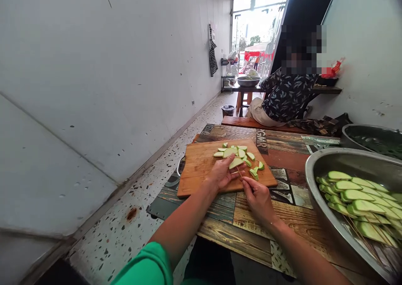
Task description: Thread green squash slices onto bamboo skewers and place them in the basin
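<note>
My left hand (221,174) pinches a pale green vegetable slice (236,163) over the wooden cutting board (201,168). My right hand (258,199) grips a thin bamboo skewer (240,173) whose tip points into that slice. More loose green slices (238,152) lie on the board just beyond my fingers. At the right, a large steel bowl (317,168) holds several skewered slices (361,195).
The board sits on a patterned wooden table (282,159). A second steel bowl (370,135) stands behind the first. A person in a dark patterned shirt (287,94) sits on a bench beyond the table. A white wall runs along the left; speckled floor lies below it.
</note>
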Demonstrator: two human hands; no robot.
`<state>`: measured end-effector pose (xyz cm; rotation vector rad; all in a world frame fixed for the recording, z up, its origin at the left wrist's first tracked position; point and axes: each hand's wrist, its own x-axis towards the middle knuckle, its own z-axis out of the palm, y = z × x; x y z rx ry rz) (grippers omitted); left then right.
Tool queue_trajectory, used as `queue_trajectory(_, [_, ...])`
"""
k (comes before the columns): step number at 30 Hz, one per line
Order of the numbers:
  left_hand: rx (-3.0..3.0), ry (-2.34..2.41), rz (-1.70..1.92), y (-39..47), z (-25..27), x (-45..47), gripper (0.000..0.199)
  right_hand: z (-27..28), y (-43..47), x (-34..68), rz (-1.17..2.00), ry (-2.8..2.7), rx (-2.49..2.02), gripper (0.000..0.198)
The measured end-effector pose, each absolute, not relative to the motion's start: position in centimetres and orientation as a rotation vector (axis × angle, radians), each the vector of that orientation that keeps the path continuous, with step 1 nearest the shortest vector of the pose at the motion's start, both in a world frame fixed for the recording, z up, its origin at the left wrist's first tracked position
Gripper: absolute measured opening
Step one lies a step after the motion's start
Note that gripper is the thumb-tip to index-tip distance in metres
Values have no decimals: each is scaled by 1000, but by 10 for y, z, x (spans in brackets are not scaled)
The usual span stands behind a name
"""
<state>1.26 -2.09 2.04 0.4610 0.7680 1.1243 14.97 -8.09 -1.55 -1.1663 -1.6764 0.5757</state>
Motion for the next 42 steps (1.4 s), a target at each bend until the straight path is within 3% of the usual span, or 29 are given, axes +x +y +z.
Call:
queue_trajectory(5, [402, 754, 1175, -26, 23, 21, 15, -17, -83, 147, 577, -1698, -1173, 29])
queue_trajectory(16, [473, 744, 1154, -39, 18, 38, 16, -18, -85, 145, 430, -1705, -1218, 28])
queue_trajectory(23, [445, 785, 1277, -29, 28, 24, 38, -12, -82, 152, 538, -1678, -1164, 28])
queue_trajectory(31, [535, 728, 1384, -16, 27, -2, 17, -16, -87, 151, 614, -1807, -1092, 25])
queue_trajectory(42, [607, 771, 1297, -31, 25, 31, 27, -14, -82, 152, 468, -1750, -1112, 26])
